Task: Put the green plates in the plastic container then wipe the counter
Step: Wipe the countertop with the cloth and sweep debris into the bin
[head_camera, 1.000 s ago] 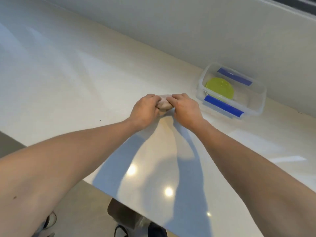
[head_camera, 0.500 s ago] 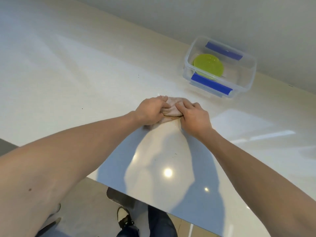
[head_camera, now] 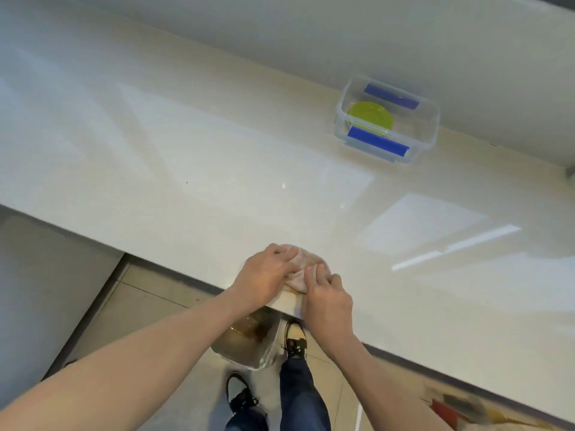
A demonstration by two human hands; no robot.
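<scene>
A pale pink cloth (head_camera: 306, 265) lies bunched on the white counter (head_camera: 193, 169), right at its near edge. My left hand (head_camera: 264, 276) presses on its left side and my right hand (head_camera: 326, 295) on its right side, both gripping it. Far back on the right, against the wall, stands a clear plastic container (head_camera: 429, 126) with blue clips. A green plate (head_camera: 370, 115) lies inside it, in the left half.
Below the counter edge a clear bin (head_camera: 249, 343) stands on the tiled floor beside my feet. A patterned rug (head_camera: 473, 409) shows at the lower right. A grey cabinet side (head_camera: 40, 290) is at the left.
Both hands have dragged the cloth from the middle of the counter, near the container, back to the near edge. The container and plate have stayed put.
</scene>
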